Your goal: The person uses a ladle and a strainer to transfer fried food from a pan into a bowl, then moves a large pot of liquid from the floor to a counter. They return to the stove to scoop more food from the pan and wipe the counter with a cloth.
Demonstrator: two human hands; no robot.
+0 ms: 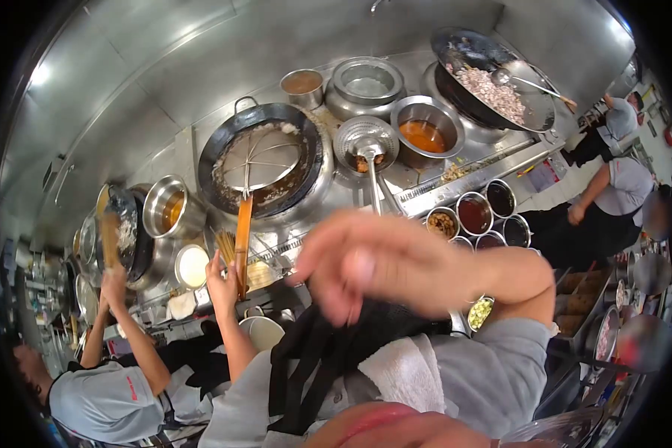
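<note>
My left hand (221, 285) is closed at the lower part of a long wooden handle (243, 235). That handle belongs to a wide round mesh strainer (265, 160), which rests in a large dark wok (213, 142). My right hand (384, 265) is raised in front of my chest, blurred, its fingers loosely curved and apart with nothing visible in them. Beyond it, a perforated ladle (366, 134) with dark bits in it lies beside a metal pot of orange liquid (425, 138). A bundle of thin sticks (226, 243) is next to my left hand.
A second wok (493, 93) holds minced food and a ladle at the upper right. Sauce containers (474, 213) line the counter edge. A pot of oil (173, 209) and a white bowl (193, 266) stand left. One co-worker (116, 396) is at left; others are at right.
</note>
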